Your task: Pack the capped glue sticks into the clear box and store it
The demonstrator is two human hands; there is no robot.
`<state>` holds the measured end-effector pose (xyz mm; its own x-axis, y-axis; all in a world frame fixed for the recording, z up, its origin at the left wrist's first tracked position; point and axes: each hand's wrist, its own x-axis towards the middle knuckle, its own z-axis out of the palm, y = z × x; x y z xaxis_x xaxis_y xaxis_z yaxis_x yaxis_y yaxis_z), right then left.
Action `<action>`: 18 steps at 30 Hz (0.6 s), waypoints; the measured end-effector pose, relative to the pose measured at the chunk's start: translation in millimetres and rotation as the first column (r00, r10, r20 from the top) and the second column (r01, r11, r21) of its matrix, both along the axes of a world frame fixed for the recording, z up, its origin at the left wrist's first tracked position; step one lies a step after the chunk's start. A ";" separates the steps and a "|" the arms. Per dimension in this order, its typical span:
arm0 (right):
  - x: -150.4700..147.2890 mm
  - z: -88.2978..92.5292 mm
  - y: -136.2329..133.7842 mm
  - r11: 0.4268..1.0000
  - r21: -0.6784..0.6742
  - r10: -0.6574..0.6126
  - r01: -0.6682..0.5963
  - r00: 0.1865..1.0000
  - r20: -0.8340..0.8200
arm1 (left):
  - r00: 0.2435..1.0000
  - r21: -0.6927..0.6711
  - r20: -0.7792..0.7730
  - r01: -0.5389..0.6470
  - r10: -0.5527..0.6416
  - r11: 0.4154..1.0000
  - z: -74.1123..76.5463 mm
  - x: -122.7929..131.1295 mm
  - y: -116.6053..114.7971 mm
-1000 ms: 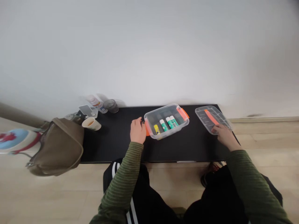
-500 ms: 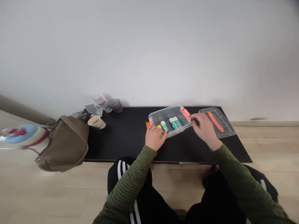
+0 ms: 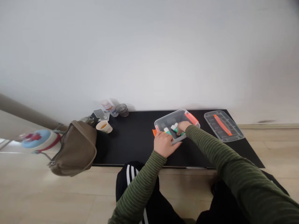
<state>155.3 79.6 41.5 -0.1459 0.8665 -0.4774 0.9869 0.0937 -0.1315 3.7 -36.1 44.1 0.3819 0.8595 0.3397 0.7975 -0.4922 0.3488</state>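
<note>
A clear plastic box (image 3: 168, 119) with orange latches stands on the black table, its top off. Several white-and-green glue sticks lie inside, one glue stick (image 3: 167, 130) near the left end. My left hand (image 3: 163, 144) grips the box's near left corner, its fingers over the rim and the thumb along the near side. Down inside the box, my right hand (image 3: 183, 127) has its fingers closed at a second glue stick (image 3: 174, 128); its fingertips are partly hidden. To the right lies the clear lid (image 3: 211, 125) with an orange handle (image 3: 222, 125).
On the table's left are a paper cup (image 3: 104, 126) of drink, a white bottle (image 3: 109, 108), a dark glass (image 3: 122, 110) and a small white stand (image 3: 100, 114). A brown bag (image 3: 73, 149) sits at the left end beside a blue-topped flask (image 3: 42, 141). A wall runs behind.
My right hand has moved left from the box's right latch into the box, onto the glue sticks. My left hand has settled over the near left corner. The view has shifted slightly.
</note>
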 end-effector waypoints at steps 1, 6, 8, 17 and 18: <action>-1.0 -0.1 0.9 0.998 -0.059 0.004 -0.001 0.999 0.050 | 1.000 -0.005 -0.003 0.004 -0.004 1.000 0.5 0.3 -0.8; -1.9 12.9 -0.1 0.989 -0.122 0.094 -0.081 0.989 0.110 | 0.999 -0.052 0.036 -0.004 0.006 0.999 2.0 -1.1 -1.2; 2.3 25.6 -5.6 0.992 -0.036 0.126 -0.123 0.989 0.077 | 0.999 -0.078 0.031 -0.024 0.027 0.997 5.1 -5.8 0.4; 43.2 48.8 -104.4 0.522 0.823 0.457 -0.225 0.888 -0.047 | 0.870 -0.136 0.492 0.030 0.042 0.990 22.1 -9.0 -23.2; 45.0 42.1 -116.3 0.484 0.836 0.505 -0.257 0.863 -0.027 | 0.852 -0.135 0.523 0.060 0.020 0.989 20.6 -3.8 -29.5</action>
